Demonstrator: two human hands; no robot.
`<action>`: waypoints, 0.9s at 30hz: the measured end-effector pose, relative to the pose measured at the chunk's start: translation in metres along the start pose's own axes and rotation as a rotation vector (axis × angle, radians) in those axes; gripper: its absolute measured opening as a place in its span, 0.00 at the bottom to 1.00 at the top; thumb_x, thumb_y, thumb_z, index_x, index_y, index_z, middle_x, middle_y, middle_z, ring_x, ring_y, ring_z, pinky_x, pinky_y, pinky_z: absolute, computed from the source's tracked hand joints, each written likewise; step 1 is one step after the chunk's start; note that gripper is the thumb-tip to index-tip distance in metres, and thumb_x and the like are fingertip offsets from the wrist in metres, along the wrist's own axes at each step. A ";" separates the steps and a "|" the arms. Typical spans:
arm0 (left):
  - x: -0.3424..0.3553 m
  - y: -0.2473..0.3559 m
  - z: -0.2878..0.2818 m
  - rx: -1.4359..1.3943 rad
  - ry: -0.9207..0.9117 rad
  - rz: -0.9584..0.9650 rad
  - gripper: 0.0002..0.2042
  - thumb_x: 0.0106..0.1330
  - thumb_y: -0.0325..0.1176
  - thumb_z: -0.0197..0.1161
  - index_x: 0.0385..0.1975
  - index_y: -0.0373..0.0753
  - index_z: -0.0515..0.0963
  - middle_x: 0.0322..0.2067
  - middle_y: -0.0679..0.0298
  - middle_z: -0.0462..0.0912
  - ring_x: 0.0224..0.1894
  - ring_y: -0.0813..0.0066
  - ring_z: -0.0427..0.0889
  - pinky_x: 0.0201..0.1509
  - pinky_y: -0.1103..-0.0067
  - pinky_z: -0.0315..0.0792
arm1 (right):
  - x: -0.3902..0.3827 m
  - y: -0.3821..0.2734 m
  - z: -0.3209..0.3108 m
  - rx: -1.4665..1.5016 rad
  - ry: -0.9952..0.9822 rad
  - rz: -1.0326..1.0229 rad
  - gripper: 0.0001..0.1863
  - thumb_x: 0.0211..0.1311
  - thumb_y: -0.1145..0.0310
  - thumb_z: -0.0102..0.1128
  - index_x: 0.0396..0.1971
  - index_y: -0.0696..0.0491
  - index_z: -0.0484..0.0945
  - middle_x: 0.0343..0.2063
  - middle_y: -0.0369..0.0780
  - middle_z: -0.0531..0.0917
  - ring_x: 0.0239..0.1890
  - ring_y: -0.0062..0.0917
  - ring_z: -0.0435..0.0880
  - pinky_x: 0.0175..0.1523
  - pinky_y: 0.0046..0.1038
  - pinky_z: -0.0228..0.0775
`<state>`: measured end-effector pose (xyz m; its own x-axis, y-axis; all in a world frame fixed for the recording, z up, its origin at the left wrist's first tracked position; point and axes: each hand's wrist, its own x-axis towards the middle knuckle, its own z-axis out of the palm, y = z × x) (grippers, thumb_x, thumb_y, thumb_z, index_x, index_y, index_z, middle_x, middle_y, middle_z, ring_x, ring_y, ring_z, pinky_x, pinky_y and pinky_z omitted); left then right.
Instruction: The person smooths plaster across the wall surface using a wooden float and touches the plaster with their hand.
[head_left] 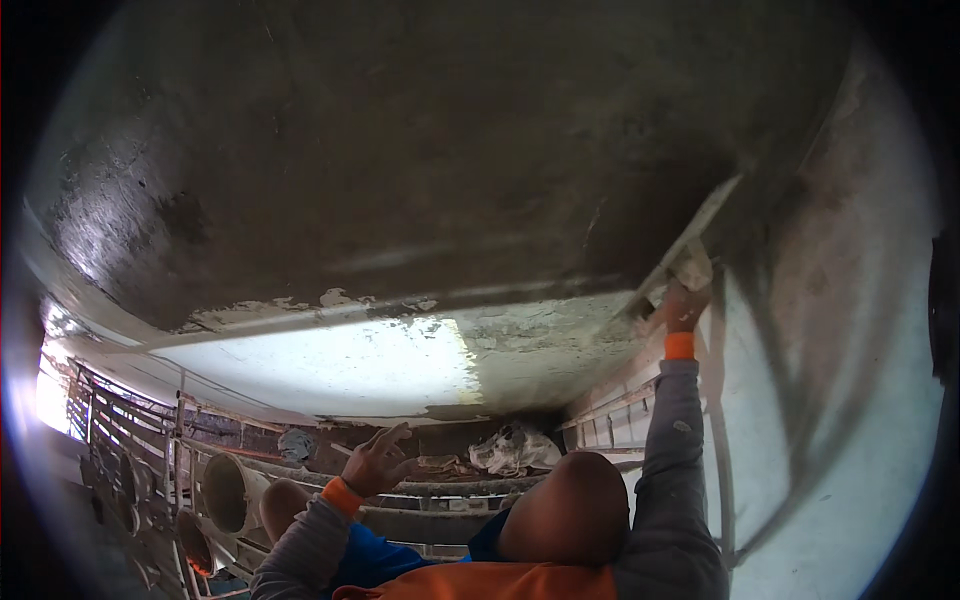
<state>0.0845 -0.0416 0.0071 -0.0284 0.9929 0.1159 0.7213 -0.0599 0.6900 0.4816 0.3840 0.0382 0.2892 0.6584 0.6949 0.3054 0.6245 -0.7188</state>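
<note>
My right hand [685, 303] is raised at the right end of the wall, its fingers wrapped round the grip of a long, narrow plastering float [700, 220]. The float's edge lies against the dark, damp-looking plastered wall [450, 150], close to the corner with the pale side wall [860, 400]. My fingers partly hide the grip. Lower down, my left hand [377, 462] hangs in front of me with fingers spread and nothing in it. A bare pale strip of wall [330, 365] runs below the dark plaster, with a ragged border between them.
I am among scaffold rails [430, 488], with my bent knee [565, 510] between my arms. Two buckets, one pale [224, 494] and one with an orange-lit inside [195, 542], stand at the left. Beyond the rails lies a crumpled white plastic bag [515, 450].
</note>
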 end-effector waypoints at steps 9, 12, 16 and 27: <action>-0.022 0.004 -0.002 -0.123 0.024 0.021 0.32 0.55 0.37 0.69 0.59 0.35 0.65 0.44 0.55 0.80 0.32 0.70 0.83 0.35 0.76 0.77 | -0.135 -0.096 0.154 0.450 -0.762 -0.267 0.25 0.43 0.67 0.64 0.47 0.57 0.77 0.46 0.45 0.81 0.48 0.39 0.80 0.54 0.32 0.70; -0.008 -0.016 -0.002 -0.031 0.015 -0.048 0.32 0.56 0.39 0.69 0.60 0.36 0.65 0.44 0.54 0.80 0.31 0.70 0.83 0.35 0.76 0.77 | -0.152 -0.114 0.163 0.214 -0.763 -0.342 0.30 0.37 0.62 0.68 0.45 0.57 0.77 0.37 0.46 0.83 0.39 0.39 0.83 0.44 0.34 0.75; -0.009 -0.018 -0.022 -0.150 0.168 -0.125 0.32 0.55 0.39 0.69 0.59 0.34 0.65 0.45 0.54 0.80 0.30 0.71 0.83 0.36 0.76 0.77 | -0.090 -0.178 0.119 0.245 -0.514 -0.377 0.26 0.41 0.62 0.67 0.45 0.55 0.78 0.36 0.46 0.83 0.37 0.38 0.84 0.42 0.34 0.76; -0.003 0.002 -0.003 -0.101 0.075 0.032 0.32 0.57 0.39 0.68 0.60 0.35 0.64 0.45 0.56 0.79 0.31 0.71 0.83 0.35 0.77 0.78 | -0.043 -0.128 0.125 -0.299 -0.455 -0.558 0.28 0.43 0.58 0.67 0.47 0.54 0.77 0.32 0.47 0.83 0.34 0.39 0.84 0.39 0.35 0.77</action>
<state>0.0840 -0.0451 0.0101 -0.0609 0.9799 0.1901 0.6494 -0.1057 0.7531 0.3163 0.3284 0.0974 -0.3604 0.4283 0.8287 0.5469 0.8167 -0.1842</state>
